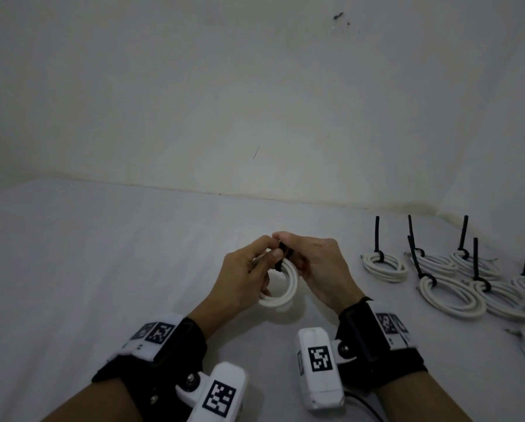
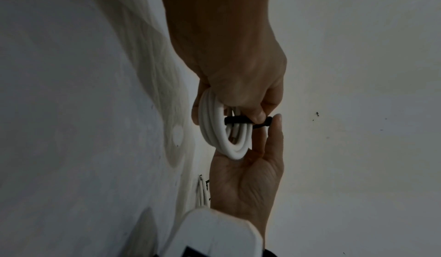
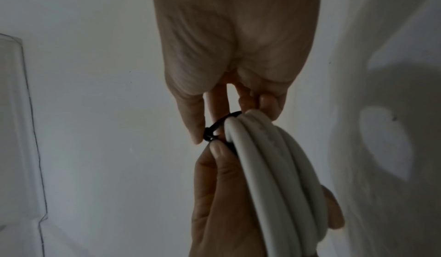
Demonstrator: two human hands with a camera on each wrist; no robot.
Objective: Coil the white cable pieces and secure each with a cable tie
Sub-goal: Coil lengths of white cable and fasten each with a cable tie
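Note:
A coil of white cable is held upright just above the white table between both hands. My left hand grips the coil, fingers through its middle and thumb on the black cable tie looped around the strands. My right hand pinches the tie's head at the top of the coil between thumb and fingers. The tie is mostly hidden by fingertips in the head view, and its tail is not visible.
Several tied white coils lie on the table at the right, their black tie tails sticking up. A pale wall runs close behind. A clear plastic sheet shows at the left in the right wrist view.

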